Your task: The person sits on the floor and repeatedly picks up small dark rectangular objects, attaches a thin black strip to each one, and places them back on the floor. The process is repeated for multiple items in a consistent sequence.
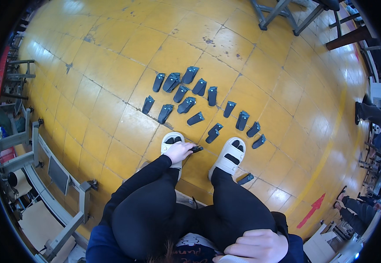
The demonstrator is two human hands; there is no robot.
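- Head view, only one camera. Person squatting on a yellow tiled floor, looking down past own knees.
- Left hand reaches down over the left sandal, fingers closed on a small dark part; part sits just right of that sandal, between the two feet, at or barely off the floor, can't tell which.
- Right hand rests on the right thigh near the bottom edge, well away from the sandal, loosely curled, holding nothing visible.
- Hands well apart, one working, one idle.
- Cluster of similar dark parts spread on the floor ahead of the left sandal, roughly in rows, fanning off to the right past the right sandal.
- One stray dark piece lies behind the right sandal, away from the group.
- Step in hand, my read: picking up or setting down one part at the near edge of the layout; which of the two isn't clear.
- Next move would call for keeping a firm pinch on the small part and reaching forward from the left sandal without knocking the two parts just beyond it.
- Metal frames off to the left of the sandal; other people's legs far right, not involved.
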